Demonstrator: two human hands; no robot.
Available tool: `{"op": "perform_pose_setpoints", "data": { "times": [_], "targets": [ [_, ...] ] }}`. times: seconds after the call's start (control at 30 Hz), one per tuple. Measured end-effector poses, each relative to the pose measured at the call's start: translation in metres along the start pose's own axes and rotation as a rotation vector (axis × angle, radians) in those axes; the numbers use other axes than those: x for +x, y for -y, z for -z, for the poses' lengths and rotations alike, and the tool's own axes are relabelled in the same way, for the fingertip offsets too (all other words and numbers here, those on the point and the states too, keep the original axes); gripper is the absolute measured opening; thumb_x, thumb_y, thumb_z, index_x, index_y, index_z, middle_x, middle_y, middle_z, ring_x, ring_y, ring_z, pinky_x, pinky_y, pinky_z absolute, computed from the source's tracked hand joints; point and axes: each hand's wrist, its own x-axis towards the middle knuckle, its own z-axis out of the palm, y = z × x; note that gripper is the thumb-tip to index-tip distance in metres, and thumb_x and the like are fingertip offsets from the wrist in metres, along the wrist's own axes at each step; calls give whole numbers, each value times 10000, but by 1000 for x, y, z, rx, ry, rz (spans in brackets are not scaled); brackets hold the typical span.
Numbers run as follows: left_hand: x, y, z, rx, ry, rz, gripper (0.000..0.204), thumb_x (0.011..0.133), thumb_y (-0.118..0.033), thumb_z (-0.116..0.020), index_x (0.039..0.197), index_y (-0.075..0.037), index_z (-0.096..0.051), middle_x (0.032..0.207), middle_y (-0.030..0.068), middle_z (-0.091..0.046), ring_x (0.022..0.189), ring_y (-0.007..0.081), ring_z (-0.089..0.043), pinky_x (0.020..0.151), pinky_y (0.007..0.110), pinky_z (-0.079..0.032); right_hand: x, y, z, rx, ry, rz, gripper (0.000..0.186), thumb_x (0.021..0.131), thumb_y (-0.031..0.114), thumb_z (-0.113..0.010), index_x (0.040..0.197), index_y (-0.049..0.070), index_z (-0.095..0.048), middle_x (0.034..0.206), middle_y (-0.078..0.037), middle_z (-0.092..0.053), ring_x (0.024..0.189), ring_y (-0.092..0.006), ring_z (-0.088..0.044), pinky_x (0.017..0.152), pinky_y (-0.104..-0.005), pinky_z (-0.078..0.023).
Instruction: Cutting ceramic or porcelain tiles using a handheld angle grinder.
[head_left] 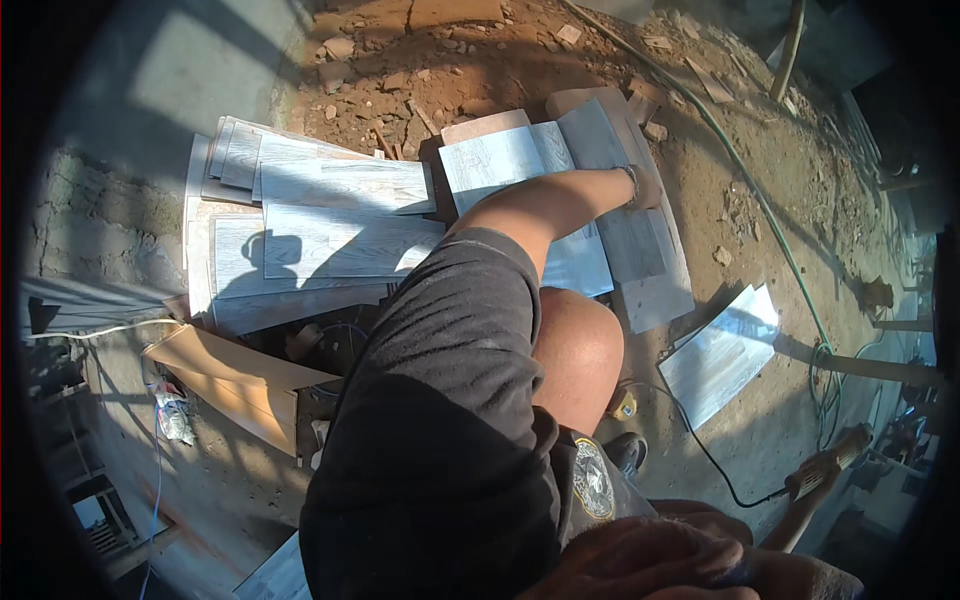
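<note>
My left arm, in a dark sleeve with a band at the wrist, stretches across pale wood-grain tiles (492,160). My left hand (646,188) is at the right edge of a long grey tile (636,255); its fingers are too unclear to tell whether they grip it. Far to the lower right, my right hand (822,476) is closed around a tan corded power tool (835,460), held away from the tiles. A black cord (712,463) runs from it back toward my bent knee (580,345).
Stacked wood-grain tiles (340,235) lie left, with loose ones (722,350) at right. An open cardboard box (235,385) sits lower left. A green hose (745,165) crosses the dirt floor. Rubble (400,75) lies along the far side. A small yellow object (622,404) is near my shoe (628,452).
</note>
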Motion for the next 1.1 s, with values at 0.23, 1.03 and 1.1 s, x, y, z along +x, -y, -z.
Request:
{"op": "perform_pose_setpoints", "data": {
  "times": [0.23, 1.03, 1.1],
  "targets": [
    [-191, 82, -5, 3, -733, 422, 173, 980, -140, -495, 1129, -143, -581, 995, 106, -691, 930, 313, -716, 767, 447, -576, 8, -1, -1, -187, 116, 90, 417, 972, 438, -600, 1137, 55, -608, 895, -83, -663, 748, -206, -654, 663, -334, -545],
    [-441, -44, -112, -1113, -1798, 1709, 451, 1008, -121, -635, 1294, 153, -419, 1271, 285, -583, 948, 344, -715, 761, 392, -682, -31, -2, -60, 18, 259, 62, 487, 948, 356, -673, 1249, -4, -545, 999, -132, -668, 848, -213, -692, 758, -338, -591],
    [-437, -56, -115, -1093, -1784, 1756, 423, 1011, -117, -619, 1289, 143, -433, 1298, 270, -565, 966, 359, -712, 722, 404, -696, -29, -1, -55, 35, 301, 43, 499, 947, 365, -676, 1257, -5, -546, 1014, -131, -673, 868, -211, -698, 793, -341, -598]
  ]
}}
